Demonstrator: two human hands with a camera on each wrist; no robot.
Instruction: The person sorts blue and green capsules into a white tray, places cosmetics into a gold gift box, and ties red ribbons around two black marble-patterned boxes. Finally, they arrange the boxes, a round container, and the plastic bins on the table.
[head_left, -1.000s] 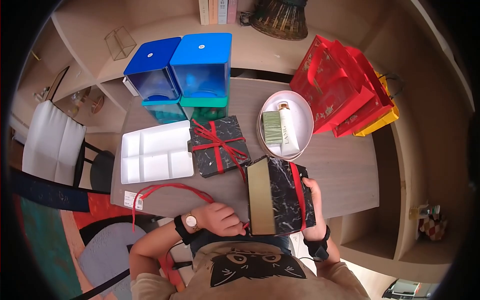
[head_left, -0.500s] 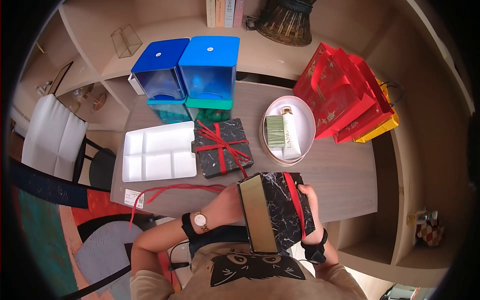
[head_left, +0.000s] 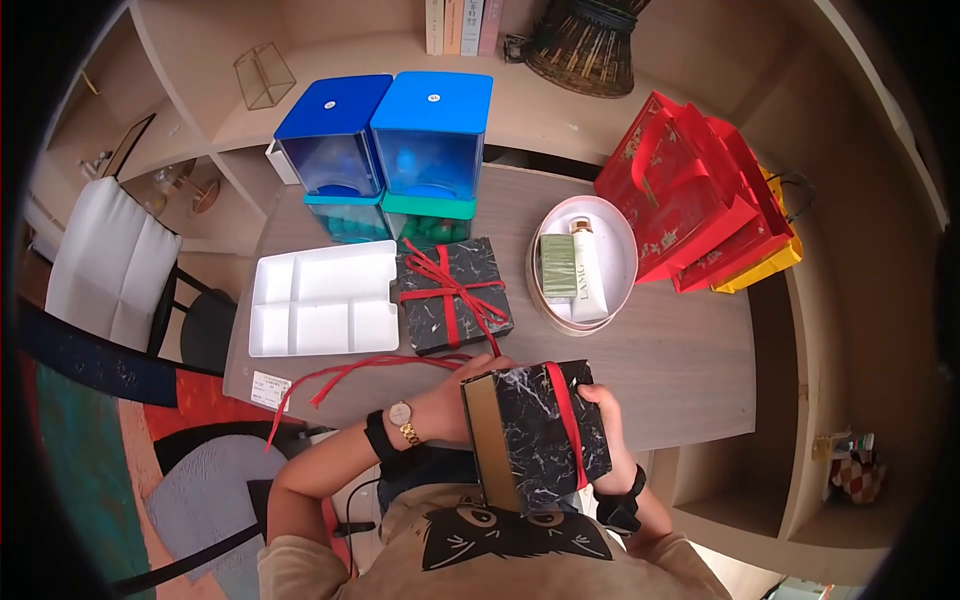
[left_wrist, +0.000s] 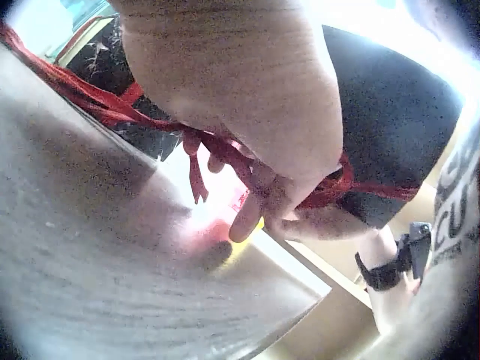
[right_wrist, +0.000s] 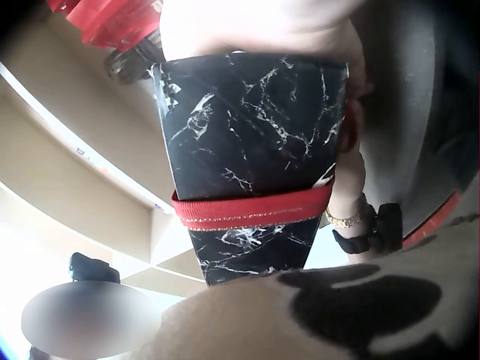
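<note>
A black marbled gift box [head_left: 540, 435] with a gold side and a red band is held up near the person's chest. The right hand [head_left: 612, 430] grips its right edge, thumb on the top face. Behind the box's left side is the left hand [head_left: 445, 405], its fingers hidden in the head view. In the left wrist view, fingers of the left hand [left_wrist: 247, 97] are curled round a red ribbon [left_wrist: 112, 105] beneath the box. Further back on the table lies a second black marbled box [head_left: 478, 268], tied with a red bow.
Left of the tied box is a white divided tray [head_left: 375, 265]. Blue and green drawer boxes [head_left: 435, 130] stand behind. A round white box [head_left: 632, 245] holds a green box and a tube [head_left: 590, 285]. Red gift bags [head_left: 670, 190] stand at the right.
The held box has shifted left and tilted in the right hand. The left hand has moved up from beside the box's lower corner to behind its left side.
</note>
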